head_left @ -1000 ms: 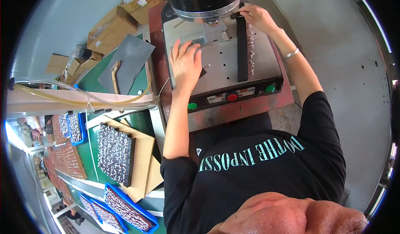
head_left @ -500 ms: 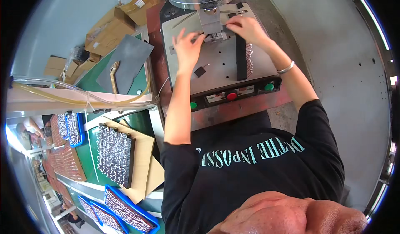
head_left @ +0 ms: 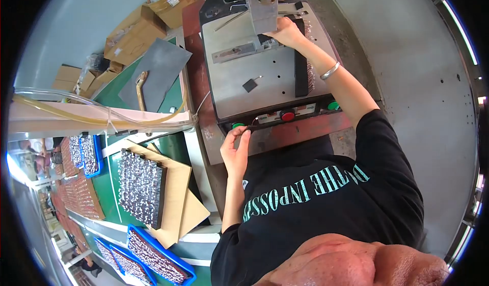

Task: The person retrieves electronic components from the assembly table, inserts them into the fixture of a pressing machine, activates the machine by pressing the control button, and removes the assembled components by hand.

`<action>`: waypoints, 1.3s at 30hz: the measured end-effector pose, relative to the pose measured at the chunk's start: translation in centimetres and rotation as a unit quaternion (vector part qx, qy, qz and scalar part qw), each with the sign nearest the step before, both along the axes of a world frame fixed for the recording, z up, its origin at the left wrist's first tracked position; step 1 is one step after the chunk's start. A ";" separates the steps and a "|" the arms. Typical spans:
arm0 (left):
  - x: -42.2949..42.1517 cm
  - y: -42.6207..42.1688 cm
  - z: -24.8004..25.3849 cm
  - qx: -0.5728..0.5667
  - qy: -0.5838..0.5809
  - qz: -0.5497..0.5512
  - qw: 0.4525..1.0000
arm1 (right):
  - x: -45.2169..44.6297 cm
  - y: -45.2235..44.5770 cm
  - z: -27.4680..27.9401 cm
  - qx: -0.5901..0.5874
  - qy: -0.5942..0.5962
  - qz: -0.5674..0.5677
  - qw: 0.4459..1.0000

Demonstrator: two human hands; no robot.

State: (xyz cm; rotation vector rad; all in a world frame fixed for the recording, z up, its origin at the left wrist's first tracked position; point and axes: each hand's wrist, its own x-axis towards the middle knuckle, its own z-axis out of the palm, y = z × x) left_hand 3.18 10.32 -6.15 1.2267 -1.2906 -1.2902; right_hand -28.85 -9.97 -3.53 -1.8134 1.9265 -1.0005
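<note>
My left hand (head_left: 236,151) is at the front edge of the machine, by the left green button (head_left: 238,126). Its thumb and fingers pinch a small dark piece, and a thin pale-tipped lead shows above it. My right hand (head_left: 286,33) reaches under the press head (head_left: 263,15), fingers closed at a small black piece (head_left: 265,39) by the metal fixture (head_left: 237,53). Beside that hand runs a long row of black pieces (head_left: 301,74) with wire leads along its right side. One loose black square piece (head_left: 249,85) with a lead lies on the metal plate (head_left: 229,84).
A red button (head_left: 288,115) and another green button (head_left: 333,105) sit on the front panel. At left, a green bench (head_left: 109,184) bears a block of stacked black pieces (head_left: 140,189) on cardboard, and blue trays (head_left: 188,278). Cardboard boxes (head_left: 135,33) stand behind. Other people appear far left.
My left hand has come back from the fixture to the machine's front edge with a small dark piece. My right hand has shifted left toward the fixture. The view has moved slightly.
</note>
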 end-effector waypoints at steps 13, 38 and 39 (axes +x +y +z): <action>0.8 0.9 -1.9 -0.020 -0.032 0.009 0.999 | 0.9 2.4 -1.0 -0.110 0.142 0.022 0.984; 0.3 -2.3 -0.1 -0.163 -0.177 -0.011 0.971 | -3.1 15.5 1.4 -0.195 0.027 -0.129 0.972; -0.4 -3.2 0.5 -0.236 -0.175 0.005 0.956 | -3.7 17.4 0.2 -0.192 0.104 -0.152 0.964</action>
